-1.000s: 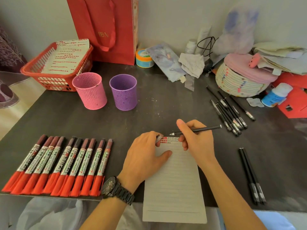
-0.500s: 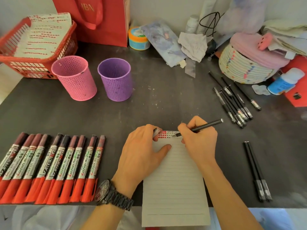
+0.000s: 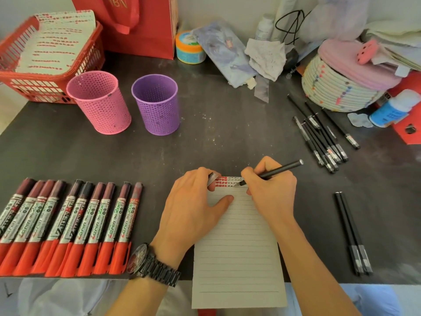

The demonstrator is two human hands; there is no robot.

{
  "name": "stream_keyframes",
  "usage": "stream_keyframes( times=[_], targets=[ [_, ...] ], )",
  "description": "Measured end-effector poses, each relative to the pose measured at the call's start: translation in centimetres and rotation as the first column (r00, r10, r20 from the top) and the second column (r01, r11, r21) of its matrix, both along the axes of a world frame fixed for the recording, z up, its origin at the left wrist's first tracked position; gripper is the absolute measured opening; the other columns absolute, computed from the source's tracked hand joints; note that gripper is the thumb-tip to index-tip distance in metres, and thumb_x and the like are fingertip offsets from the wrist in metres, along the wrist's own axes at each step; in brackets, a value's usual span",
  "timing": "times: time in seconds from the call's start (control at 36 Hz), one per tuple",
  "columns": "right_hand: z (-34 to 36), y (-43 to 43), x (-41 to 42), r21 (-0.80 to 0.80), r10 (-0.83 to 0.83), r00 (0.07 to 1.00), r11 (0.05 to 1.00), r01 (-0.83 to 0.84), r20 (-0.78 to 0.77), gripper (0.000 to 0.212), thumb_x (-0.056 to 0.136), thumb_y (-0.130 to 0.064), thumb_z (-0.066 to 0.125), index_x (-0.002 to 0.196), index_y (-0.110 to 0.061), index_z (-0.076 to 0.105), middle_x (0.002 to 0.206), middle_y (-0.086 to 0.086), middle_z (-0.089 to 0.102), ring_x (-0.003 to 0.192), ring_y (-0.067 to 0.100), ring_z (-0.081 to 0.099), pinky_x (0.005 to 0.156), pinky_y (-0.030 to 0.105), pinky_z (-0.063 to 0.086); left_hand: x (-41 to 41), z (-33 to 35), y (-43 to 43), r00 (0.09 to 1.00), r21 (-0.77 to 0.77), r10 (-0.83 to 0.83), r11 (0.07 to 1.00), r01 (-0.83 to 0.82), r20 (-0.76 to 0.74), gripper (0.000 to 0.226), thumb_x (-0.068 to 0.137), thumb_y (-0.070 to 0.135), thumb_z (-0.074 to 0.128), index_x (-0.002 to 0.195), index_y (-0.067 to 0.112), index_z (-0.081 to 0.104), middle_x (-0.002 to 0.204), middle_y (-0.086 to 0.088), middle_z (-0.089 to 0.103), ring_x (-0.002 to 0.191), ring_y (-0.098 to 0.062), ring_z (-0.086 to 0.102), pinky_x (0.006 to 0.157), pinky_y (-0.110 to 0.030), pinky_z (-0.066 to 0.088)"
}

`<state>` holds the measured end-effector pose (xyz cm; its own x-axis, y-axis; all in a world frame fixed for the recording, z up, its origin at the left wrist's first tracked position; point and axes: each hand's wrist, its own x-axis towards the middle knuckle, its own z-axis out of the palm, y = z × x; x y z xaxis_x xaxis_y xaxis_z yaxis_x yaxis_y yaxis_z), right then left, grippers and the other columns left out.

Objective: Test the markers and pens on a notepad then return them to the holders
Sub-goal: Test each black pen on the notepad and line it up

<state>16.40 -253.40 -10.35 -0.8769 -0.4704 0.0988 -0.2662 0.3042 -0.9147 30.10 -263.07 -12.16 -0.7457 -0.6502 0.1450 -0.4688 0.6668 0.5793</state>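
Right hand [image 3: 271, 195]: pinches a black pen [image 3: 282, 169], tip on the notepad [image 3: 237, 247] at its top lines, among the test marks.
Left hand [image 3: 191, 206]: thumb presses the notepad to the desk [image 3: 227, 133]; fingers curl round a small cap [image 3: 210, 179] (likely the pen's).
Advice: make a short, light stroke on bare paper and keep the pad pinned.
Change: a second ago the pen hung level above the pad; now its tip is down.

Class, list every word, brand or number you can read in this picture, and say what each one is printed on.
"HBN": on the red bag.
"ZHEN": on several marker labels.
Other marker print, tub label, basket sheets: too blurred to read.
Notepad: test scribbles, no words.
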Motion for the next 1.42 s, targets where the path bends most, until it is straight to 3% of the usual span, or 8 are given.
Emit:
stream_keyframes(
  times=[0.53,0.83,0.94,1.17,1.25,1.36,1.42],
  targets=[
    [0.03,0.01,-0.03,0.029,0.005,1.000,1.000,-0.005,-0.007,0.023,0.079,-0.012,0.070,0.063,-0.016,0.054,0.050,0.008,0.060,0.043,0.007,0.057,0.047,0.020,0.047,0.04,0.17,0.00,1.000,0.013,0.012,1.000,-0.012,0.027,0.037,0.078,0.061,0.066,0.089,0.041,0.037,0.105,0.026,0.053,0.091,0.002,0.042,0.073,-0.007,0.027],
    [-0.01,0.00,-0.12,0.034,-0.005,1.000,0.999,0.005,-0.013,0.024,0.078,-0.010,0.070,0.062,-0.018,0.053,0.046,0.001,0.055,0.051,0.025,0.064,0.046,0.020,0.046,-0.03,0.47,0.02,0.999,0.041,0.009,0.999,-0.012,0.053,0.033,0.080,0.059,0.067,0.091,0.041,0.042,0.106,0.025,0.053,0.093,0.001,0.045,0.074,-0.006,0.025],
    [-0.05,0.06,-0.16,0.028,-0.007,1.000,1.000,0.007,-0.021,0.024,0.078,-0.011,0.069,0.063,-0.017,0.052,0.050,0.007,0.056,0.053,0.030,0.062,0.046,0.024,0.046,-0.09,0.47,0.01,0.998,0.047,0.010,0.999,-0.013,0.060,0.033,0.081,0.060,0.067,0.092,0.042,0.042,0.105,0.027,0.049,0.092,0.000,0.045,0.073,-0.004,0.024],
    [-0.24,0.05,-0.28,0.025,-0.006,0.999,1.000,0.007,-0.034,0.024,0.078,-0.010,0.069,0.063,-0.018,0.052,0.050,0.007,0.055,0.053,0.028,0.062,0.046,0.020,0.045,-0.07,0.25,-0.03,0.999,0.033,0.013,0.999,-0.014,0.037,0.032,0.080,0.059,0.067,0.091,0.040,0.044,0.102,0.029,0.047,0.091,0.003,0.043,0.073,-0.004,0.025],
    [-0.31,0.05,-0.27,0.019,-0.003,0.999,1.000,0.004,-0.033,0.024,0.078,-0.010,0.068,0.062,-0.018,0.052,0.051,0.009,0.055,0.052,0.031,0.061,0.047,0.027,0.046,-0.05,0.13,-0.05,1.000,0.010,0.016,1.000,-0.016,0.026,0.032,0.080,0.059,0.067,0.089,0.039,0.043,0.099,0.030,0.046,0.088,0.005,0.041,0.073,-0.004,0.026],
    [-0.32,0.07,-0.28,0.016,0.005,0.999,1.000,-0.005,-0.033,0.025,0.077,-0.008,0.068,0.061,-0.019,0.052,0.046,0.003,0.053,0.044,0.019,0.055,0.046,0.024,0.045,-0.05,0.05,-0.07,1.000,0.006,0.011,1.000,-0.011,0.018,0.033,0.079,0.060,0.066,0.088,0.041,0.040,0.100,0.030,0.047,0.088,0.004,0.043,0.073,-0.004,0.026],
    [-0.32,0.06,-0.29,0.009,0.003,0.999,1.000,-0.003,-0.036,0.026,0.077,-0.008,0.068,0.061,-0.019,0.051,0.046,0.002,0.051,0.048,0.028,0.058,0.047,0.029,0.045,-0.12,0.00,-0.06,1.000,0.007,0.012,1.000,-0.012,0.019,0.033,0.079,0.061,0.066,0.088,0.042,0.040,0.100,0.030,0.047,0.088,0.004,0.043,0.073,-0.004,0.025]
  ],
)
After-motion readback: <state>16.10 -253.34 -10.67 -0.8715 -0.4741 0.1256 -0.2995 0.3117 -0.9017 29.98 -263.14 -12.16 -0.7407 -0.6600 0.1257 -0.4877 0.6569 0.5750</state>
